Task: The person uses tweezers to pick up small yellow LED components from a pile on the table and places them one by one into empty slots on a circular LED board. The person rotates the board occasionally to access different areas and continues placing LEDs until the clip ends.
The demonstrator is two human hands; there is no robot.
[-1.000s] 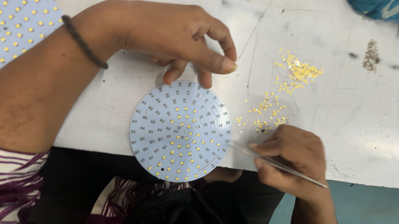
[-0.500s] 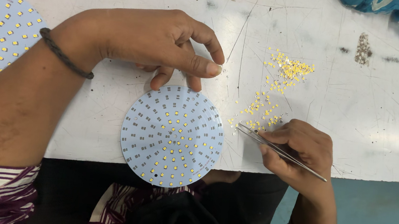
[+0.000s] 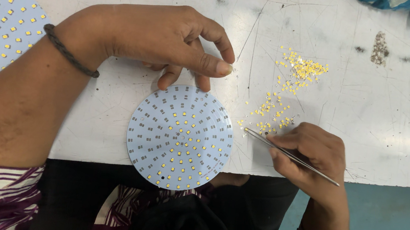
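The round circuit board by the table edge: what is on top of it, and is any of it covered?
On the round circuit board sit rows of small yellow chips and bare grey pads. The left hand fingertips touch its top rim. Its lower part overhangs the white table; beneath is hidden.

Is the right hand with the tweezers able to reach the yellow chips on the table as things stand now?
Probably yes. The right hand holds the tweezers with the tip right at the edge of the scattered yellow chips; nothing lies between them on the white table.
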